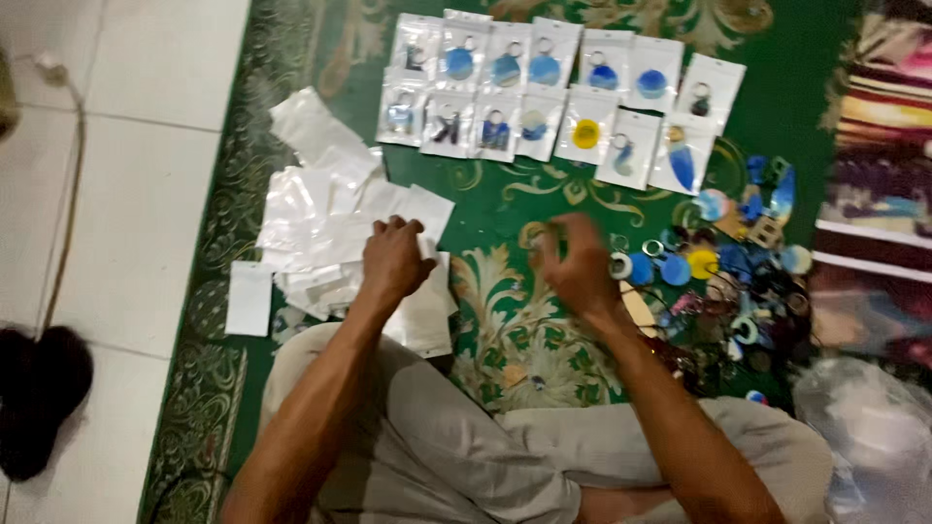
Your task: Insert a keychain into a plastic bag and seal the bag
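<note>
My left hand (393,260) rests knuckles up on a loose heap of empty white plastic pouches (320,209), fingers curled onto one of them. My right hand (576,264) hovers over the green patterned carpet (505,320), fingers pinched around something small and round that motion blur hides. To its right lies a pile of loose keychains (728,267), mostly blue with a yellow disc and metal rings. Beyond both hands, two rows of filled pouches (558,97) lie flat, each holding one keychain.
White tiled floor (126,175) borders the carpet on the left, with a dark object (39,398) on it. A striped cloth (879,146) lies at the right edge, a clear plastic bag (864,427) below it. My crossed legs in grey trousers (466,456) fill the foreground.
</note>
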